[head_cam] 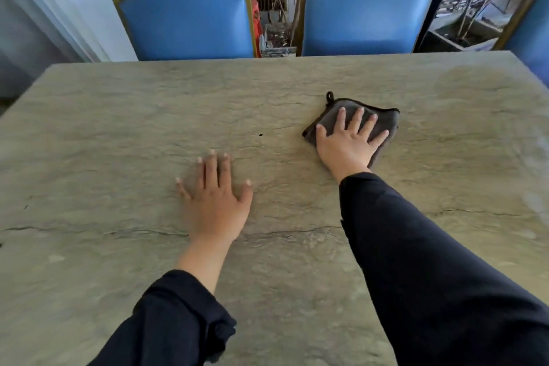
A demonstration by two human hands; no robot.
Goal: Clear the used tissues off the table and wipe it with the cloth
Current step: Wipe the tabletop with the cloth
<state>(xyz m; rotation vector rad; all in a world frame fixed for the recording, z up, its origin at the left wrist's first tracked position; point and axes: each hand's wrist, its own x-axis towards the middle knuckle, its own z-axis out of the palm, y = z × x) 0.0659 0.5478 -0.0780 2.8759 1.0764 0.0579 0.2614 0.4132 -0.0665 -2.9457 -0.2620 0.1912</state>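
Pressing cloth (383, 123) flat under right hand (346, 145), left hand (215, 202) spread on table (118, 128), mid-slab

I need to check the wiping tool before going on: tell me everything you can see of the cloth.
The cloth is dark grey, soft-looking fabric with a darker stitched border and a small hanging loop at its far left corner. It lies flat, apparently folded, on the stone-look table, right of centre. The right hand presses on it with straight, spread fingers, covering its near part.
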